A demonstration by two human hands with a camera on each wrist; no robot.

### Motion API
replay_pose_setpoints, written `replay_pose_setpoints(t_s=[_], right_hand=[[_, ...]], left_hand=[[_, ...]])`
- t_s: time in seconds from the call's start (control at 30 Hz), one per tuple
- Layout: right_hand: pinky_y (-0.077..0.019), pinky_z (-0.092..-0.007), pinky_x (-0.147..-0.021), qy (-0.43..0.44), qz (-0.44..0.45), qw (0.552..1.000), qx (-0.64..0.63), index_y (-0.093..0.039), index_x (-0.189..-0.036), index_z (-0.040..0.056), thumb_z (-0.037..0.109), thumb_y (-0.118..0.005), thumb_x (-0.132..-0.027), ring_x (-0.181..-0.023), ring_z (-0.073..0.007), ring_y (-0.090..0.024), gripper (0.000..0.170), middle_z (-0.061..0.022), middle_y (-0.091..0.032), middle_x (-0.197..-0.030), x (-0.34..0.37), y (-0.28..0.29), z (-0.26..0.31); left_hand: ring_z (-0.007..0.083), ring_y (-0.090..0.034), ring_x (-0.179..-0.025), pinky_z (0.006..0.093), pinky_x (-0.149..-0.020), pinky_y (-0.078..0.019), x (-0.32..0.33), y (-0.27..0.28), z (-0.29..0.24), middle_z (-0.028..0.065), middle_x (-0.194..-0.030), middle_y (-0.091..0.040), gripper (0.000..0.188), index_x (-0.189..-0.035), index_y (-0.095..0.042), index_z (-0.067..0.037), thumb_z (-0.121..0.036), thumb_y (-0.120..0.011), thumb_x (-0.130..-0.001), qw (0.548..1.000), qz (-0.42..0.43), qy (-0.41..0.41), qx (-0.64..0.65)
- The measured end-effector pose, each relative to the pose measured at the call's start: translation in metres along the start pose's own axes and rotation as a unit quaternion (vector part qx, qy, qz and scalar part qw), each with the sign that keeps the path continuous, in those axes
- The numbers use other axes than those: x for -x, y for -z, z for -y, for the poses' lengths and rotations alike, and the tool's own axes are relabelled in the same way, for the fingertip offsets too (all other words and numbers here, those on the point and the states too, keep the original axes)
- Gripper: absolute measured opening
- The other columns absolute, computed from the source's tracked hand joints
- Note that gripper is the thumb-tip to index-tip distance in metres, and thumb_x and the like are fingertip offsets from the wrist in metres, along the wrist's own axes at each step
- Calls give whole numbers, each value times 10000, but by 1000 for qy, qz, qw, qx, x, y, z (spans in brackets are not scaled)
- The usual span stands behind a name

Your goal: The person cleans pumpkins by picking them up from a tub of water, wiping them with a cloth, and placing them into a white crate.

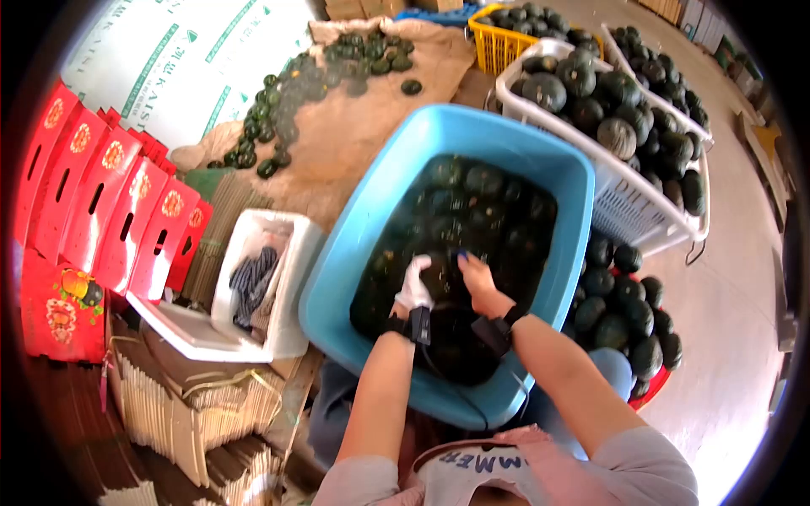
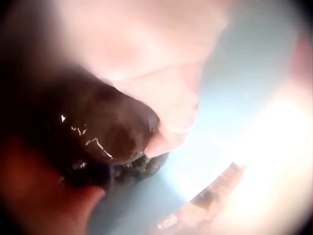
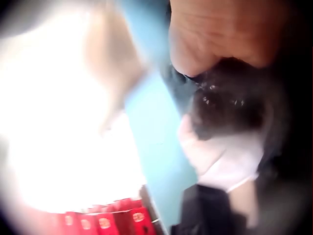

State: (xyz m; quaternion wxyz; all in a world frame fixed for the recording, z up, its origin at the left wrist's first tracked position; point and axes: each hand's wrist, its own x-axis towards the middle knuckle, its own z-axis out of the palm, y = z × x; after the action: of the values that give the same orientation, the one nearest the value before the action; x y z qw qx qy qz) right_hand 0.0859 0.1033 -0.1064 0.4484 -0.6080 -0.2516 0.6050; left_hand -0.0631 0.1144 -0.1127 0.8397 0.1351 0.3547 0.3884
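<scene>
The person's left hand, in a white glove, grips a dark, wet squash, its thumb bent over the rind and its fingers cupped round the near side. The bare right hand touches the same squash opposite; whether those fingers pinch it or only press on it, I cannot tell. A small blue item shows at the right fingertips, too small to identify. The squash sits between the two sets of fingers, inside a blue tub of dark water. More squashes crowd the water just beyond the fingers. Each wrist behind the fingers carries a black device.

To the right of the fingers, outside the tub, stands a white crate heaped with dark squashes, and nearer lies another pile. A yellow crate, also full, stands farther ahead. Ahead and left of the fingers, small green squashes lie on a brown sheet. Left of the fingers, beyond the tub's wall, are a white foam box holding striped cloth and a row of red cartons.
</scene>
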Motion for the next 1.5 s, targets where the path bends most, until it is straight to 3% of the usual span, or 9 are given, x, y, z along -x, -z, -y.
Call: replay_pose_setpoints(t_s=[0.3,0.4,0.57,0.67,0.87,1.2,1.3,1.37,1.5], right_hand=[[-221,-591,-1109,339,79,787,509,-447,-1414,284,454,-369,-982,-1438,-321,-211,470,-52,-196,-1580,113,-2,30],[-338,-562,-1055,296,84,842,443,-551,-1322,259,461,-376,-960,-1349,-323,-369,449,-61,-381,-1488,87,-9,30],[-446,-399,-974,101,156,866,464,-659,-1148,70,447,-461,-869,-1145,-331,-585,509,-181,-619,-1225,24,-9,60],[-476,-370,-902,-79,209,967,120,-592,-1186,-46,296,-468,-955,-1002,-233,-627,431,-131,-661,-1102,44,10,78],[-213,-406,-1160,402,87,869,277,-457,-1365,-5,282,-440,-995,-1430,-383,-196,469,-191,-330,-1501,87,12,16],[-335,-359,-1072,219,105,950,194,-486,-1314,-41,557,-361,-967,-1265,-309,-461,702,-204,-533,-1318,82,3,37],[-478,-379,-874,-143,178,964,-134,-615,-1165,22,747,-511,-799,-959,-257,-618,819,-123,-669,-1066,70,14,63],[-471,-376,-890,-196,222,939,-173,-626,-1136,48,743,-527,-792,-980,-241,-616,782,-108,-667,-1078,83,25,70],[-406,-367,-993,-13,180,980,-80,-590,-1225,34,458,-736,-795,-1109,-218,-564,621,-106,-629,-1175,89,43,56]], left_hand=[[277,-604,-1011,450,-908,-487,17,-12,41,38,-1147,-634,476,-1178,-585,-197,-568,-388,-953,982,29,-79,167],[284,-566,-1095,410,-965,-454,39,-46,51,47,-1242,-568,479,-1248,-512,-192,-527,-295,-983,966,146,-117,179],[265,-605,-1045,412,-906,-494,76,-92,35,98,-1155,-624,491,-1187,-573,-92,-494,-419,-952,989,-54,-123,69],[302,-569,-1124,460,-962,-461,77,-74,34,109,-1234,-599,555,-1256,-542,-105,-531,-443,-915,989,-19,-86,119],[291,-591,-1080,435,-952,-467,75,-88,24,96,-1189,-626,556,-1196,-579,-103,-558,-442,-907,973,-51,-153,164],[180,-583,-968,333,-862,-481,60,-66,33,46,-1069,-608,346,-1115,-602,-105,-385,-556,-917,964,-68,-256,-12],[196,-535,-1054,335,-927,-442,65,-82,43,74,-1132,-571,358,-1166,-580,-77,-217,-673,-851,915,-51,-344,-205],[319,-492,-1091,419,-960,-411,65,-87,41,155,-1160,-525,587,-1209,-558,-80,-279,-785,-706,663,-121,-533,-512],[322,-426,-1188,466,-993,-365,73,-92,35,156,-1264,-451,952,-1405,-333,-84,-365,-823,-639,578,-105,-588,-555]])
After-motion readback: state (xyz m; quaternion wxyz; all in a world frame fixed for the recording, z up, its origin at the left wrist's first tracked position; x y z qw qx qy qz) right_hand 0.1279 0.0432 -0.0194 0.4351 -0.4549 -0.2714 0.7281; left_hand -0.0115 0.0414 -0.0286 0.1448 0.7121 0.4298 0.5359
